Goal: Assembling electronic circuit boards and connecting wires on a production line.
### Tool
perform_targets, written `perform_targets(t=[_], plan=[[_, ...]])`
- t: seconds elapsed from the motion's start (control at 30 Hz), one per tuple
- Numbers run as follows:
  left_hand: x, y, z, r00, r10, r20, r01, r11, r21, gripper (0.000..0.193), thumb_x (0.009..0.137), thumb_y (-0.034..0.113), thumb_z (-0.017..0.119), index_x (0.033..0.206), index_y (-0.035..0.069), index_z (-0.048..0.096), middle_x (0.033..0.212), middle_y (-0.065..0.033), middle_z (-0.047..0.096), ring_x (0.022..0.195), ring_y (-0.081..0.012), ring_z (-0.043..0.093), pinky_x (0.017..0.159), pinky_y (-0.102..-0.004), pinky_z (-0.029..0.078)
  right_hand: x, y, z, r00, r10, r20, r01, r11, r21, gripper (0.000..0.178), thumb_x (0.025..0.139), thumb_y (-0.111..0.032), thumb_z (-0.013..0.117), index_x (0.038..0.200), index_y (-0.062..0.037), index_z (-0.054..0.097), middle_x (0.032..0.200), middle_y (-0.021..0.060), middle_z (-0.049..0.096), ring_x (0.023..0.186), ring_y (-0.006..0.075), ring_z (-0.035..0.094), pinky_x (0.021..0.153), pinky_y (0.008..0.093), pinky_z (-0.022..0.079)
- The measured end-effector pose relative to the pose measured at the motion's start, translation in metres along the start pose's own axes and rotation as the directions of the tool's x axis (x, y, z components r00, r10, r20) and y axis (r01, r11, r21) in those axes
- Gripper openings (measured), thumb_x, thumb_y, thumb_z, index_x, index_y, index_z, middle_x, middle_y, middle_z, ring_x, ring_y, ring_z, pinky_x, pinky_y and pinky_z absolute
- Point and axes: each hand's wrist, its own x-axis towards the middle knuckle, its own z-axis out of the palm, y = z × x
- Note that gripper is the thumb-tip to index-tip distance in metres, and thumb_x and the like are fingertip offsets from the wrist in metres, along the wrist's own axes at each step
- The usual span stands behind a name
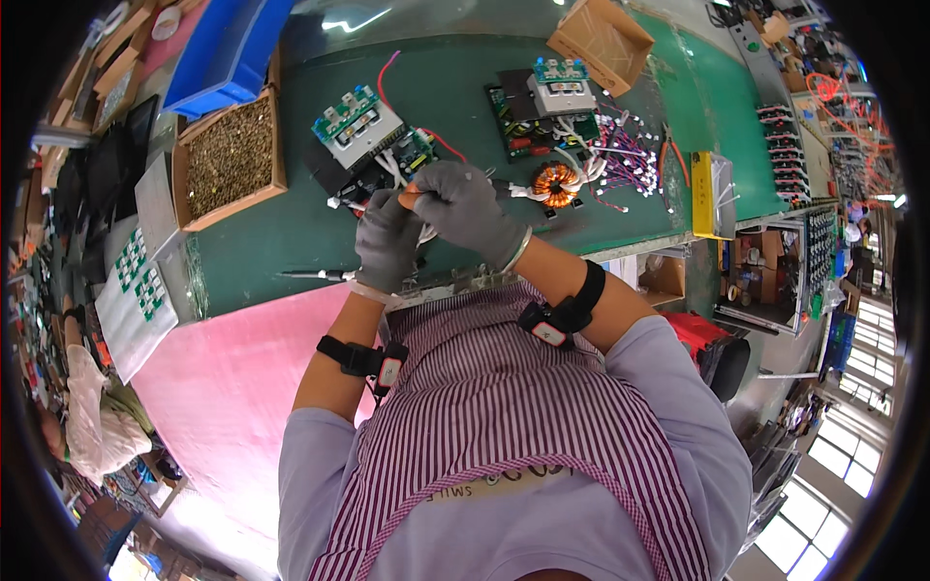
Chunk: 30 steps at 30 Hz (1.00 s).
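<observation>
My left hand (386, 242) and my right hand (470, 211), both in grey gloves, meet above the near part of the green bench. Their fingers are closed and pressed together. A small orange-brown patch shows between them, but what they pinch is hidden. Just beyond lies a circuit board assembly (373, 136) with a silver heat sink, a green top board, white leads and a red wire (444, 144). A second circuit board assembly (562, 97) stands to the right, with a copper-wound toroid coil (556, 184) on thick white leads in front of it.
A cardboard box of small brass-coloured parts (231, 160) and a blue bin (228, 53) stand left. Purple and white connector wires (625, 150), orange-handled pliers (672, 155) and a yellow box (713, 197) lie right. A pen-like tool (318, 275) rests near the bench edge.
</observation>
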Motion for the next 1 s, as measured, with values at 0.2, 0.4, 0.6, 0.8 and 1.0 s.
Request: perform_targets(t=[0.2,0.4,0.6,0.8,1.0], plan=[[-0.006,-0.024,0.014,0.998,0.023,-0.066,-0.031,0.992,-0.123,0.013,0.073,0.004,0.056,0.086,0.004,0.056,0.078,-0.0103,0.053,0.067,-0.0248,0.055,0.060,-0.0305,0.044,-0.001,0.015,0.001,0.999,-0.023,-0.032,0.022,0.999,-0.024,0.015,0.070,-0.017,0.063,0.076,-0.0048,0.057,0.072,0.0098,0.059,0.066,0.0290,0.058,0.059,0.0364,0.046],[-0.012,-0.048,0.017,0.981,-0.186,0.062,0.185,0.773,-0.607,0.020,0.074,0.002,0.059,0.092,0.003,0.050,0.084,-0.0025,0.054,0.074,-0.0100,0.050,0.065,-0.0269,0.044,-0.011,-0.005,-0.004,0.969,0.044,0.243,0.003,0.982,-0.189,0.017,0.071,-0.019,0.059,0.082,-0.0066,0.057,0.080,0.0099,0.059,0.073,0.0285,0.059,0.063,0.0382,0.047],[0.002,0.003,0.006,0.989,-0.121,0.086,0.126,0.991,-0.049,0.015,0.075,0.003,0.058,0.087,-0.001,0.051,0.088,-0.0107,0.055,0.078,-0.0181,0.055,0.069,-0.0317,0.046,-0.018,0.028,-0.106,0.953,-0.042,-0.299,0.023,0.998,-0.064,0.023,0.068,-0.025,0.061,0.088,-0.0140,0.062,0.081,0.0061,0.061,0.072,0.0260,0.060,0.064,0.0364,0.048],[0.013,0.104,0.007,0.936,0.342,-0.081,-0.292,0.886,0.359,0.018,0.073,0.004,0.058,0.091,0.001,0.054,0.095,-0.0147,0.055,0.084,-0.0290,0.055,0.072,-0.0354,0.046,-0.088,0.143,-0.304,0.511,0.512,-0.691,-0.819,0.533,-0.212,0.031,0.075,-0.024,0.060,0.100,-0.0055,0.060,0.092,0.0147,0.063,0.087,0.0265,0.061,0.076,0.0358,0.047],[0.060,0.136,0.097,0.937,0.163,0.309,-0.253,0.928,0.275,0.025,0.074,0.009,0.059,0.097,0.002,0.055,0.085,-0.0123,0.056,0.074,-0.0259,0.055,0.065,-0.0337,0.045,-0.116,0.223,-0.342,0.381,0.768,-0.515,-0.869,0.107,-0.483,0.064,0.076,-0.042,0.055,0.128,-0.0081,0.037,0.122,0.0181,0.047,0.109,0.0313,0.049,0.091,0.0378,0.039]])
